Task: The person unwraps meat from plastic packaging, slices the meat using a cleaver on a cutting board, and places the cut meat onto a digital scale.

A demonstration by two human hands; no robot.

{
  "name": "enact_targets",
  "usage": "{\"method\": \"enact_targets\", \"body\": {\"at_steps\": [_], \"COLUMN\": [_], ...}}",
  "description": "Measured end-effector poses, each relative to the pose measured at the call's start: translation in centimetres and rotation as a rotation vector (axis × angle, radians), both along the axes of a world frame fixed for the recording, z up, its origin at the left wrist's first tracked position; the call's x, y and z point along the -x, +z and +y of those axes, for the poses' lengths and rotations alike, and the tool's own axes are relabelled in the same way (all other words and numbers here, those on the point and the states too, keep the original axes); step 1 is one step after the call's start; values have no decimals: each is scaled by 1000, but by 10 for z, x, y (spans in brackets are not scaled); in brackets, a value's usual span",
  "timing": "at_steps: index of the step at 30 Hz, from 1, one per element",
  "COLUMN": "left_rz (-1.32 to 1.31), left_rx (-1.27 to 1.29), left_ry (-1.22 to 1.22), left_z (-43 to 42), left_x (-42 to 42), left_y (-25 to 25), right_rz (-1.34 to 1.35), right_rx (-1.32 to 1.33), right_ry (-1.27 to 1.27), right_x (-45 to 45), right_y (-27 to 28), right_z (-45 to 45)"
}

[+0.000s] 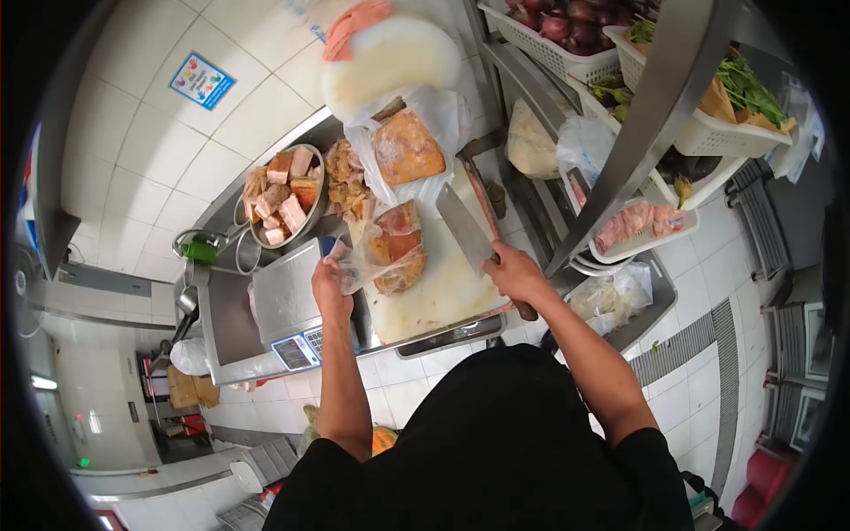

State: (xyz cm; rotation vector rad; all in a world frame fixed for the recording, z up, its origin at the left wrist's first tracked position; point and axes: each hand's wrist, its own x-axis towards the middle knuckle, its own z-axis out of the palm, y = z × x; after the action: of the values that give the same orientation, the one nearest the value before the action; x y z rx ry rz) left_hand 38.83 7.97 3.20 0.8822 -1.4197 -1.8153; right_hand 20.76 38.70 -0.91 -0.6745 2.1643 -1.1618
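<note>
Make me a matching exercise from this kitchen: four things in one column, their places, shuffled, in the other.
1. Cleaver
2. Digital scale
3. Red onions
4. Meat cubes

A. In a white basket
B. In a round metal bowl
C. In the right hand
D. Left of the cutting board

Pairs: 1-C, 2-D, 3-A, 4-B

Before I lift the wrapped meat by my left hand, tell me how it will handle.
The wrapped meat looks thick and blocky, so probably fairly heavy and firm. Its loose plastic, pinched by the left hand, will likely crumple and may slip.
</note>
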Motion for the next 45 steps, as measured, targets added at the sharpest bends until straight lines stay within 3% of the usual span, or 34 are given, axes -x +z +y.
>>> {"method": "enact_targets", "body": {"at_steps": [2,3,4,6,7,9,10,12,13,14,17,20,24,26,29,32,33,34,36,37,39,40,41,42,43,44,45], "left_rz": [143,-75,-68,-746,-750,-1134,-1135,-843,-612,-614,-231,-63,40,215,124,199,298,279,79,76,-574,-717,-717,-919,-879,-654,-667], "left_rx": [-94,-150,-153,739,733,873,873,151,-8,-2,-376,-517,-458,-357,-130,-204,-19,-105,312,313,738,920,990,919,767,867,790], "left_ry": [-11,-153,-136,3,13,-375,-374,-389,-340,-348,-327,-263,-77,-247,-310,-96,-206,-98,-267,-267,-292,-238,-184,-342,-352,-277,-283], "left_z": [-9,-44,-34,-4,5,18,17,7,-2,-15,-38,-6,-8,-24,-23,-9,-17,9,-36,-46,-59,-57,-63,-72,-61,-86,-76], "left_x": [-6,-21,-17,0,0,-4,-6,-11,-17,-18,-4,33,66,81,106,122,113,115,95,90,82,81,75,73,69,60,56], "left_y": [-28,-57,-55,-56,-55,-53,-54,-61,-66,-68,-58,23,84,95,130,150,155,183,169,160,141,122,87,64,42,-31,-52], "right_rz": [36,31,25,5,-19,-33,-46,-38,-30,-31,16,21,35,41,-110,-321,-367,-415,-426,-428,-428,-413,-398,-396,-421,-446,-443], "right_rx": [17,20,23,-27,-75,-82,-87,-102,-117,-113,-112,-94,-98,-93,-100,-31,24,72,80,85,95,114,132,133,125,115,111], "right_ry": [15,42,70,120,152,175,183,188,193,184,169,183,216,238,275,76,34,-2,12,4,-7,-47,-87,-87,-86,-86,-91], "right_x": [0,-1,-2,-5,-7,-11,-12,-12,-13,-12,-14,-12,-13,-12,-12,-3,1,4,5,6,6,3,1,0,0,-1,-2], "right_y": [2,4,8,20,28,39,42,42,42,42,37,33,41,44,34,-2,-19,-27,-37,-31,-22,-19,-18,-20,-22,-23,-24], "right_z": [-7,-12,-18,-28,-31,-34,-35,-34,-33,-32,-32,-34,-37,-41,-47,-44,-33,-22,-7,0,9,13,16,20,24,29,33]}}
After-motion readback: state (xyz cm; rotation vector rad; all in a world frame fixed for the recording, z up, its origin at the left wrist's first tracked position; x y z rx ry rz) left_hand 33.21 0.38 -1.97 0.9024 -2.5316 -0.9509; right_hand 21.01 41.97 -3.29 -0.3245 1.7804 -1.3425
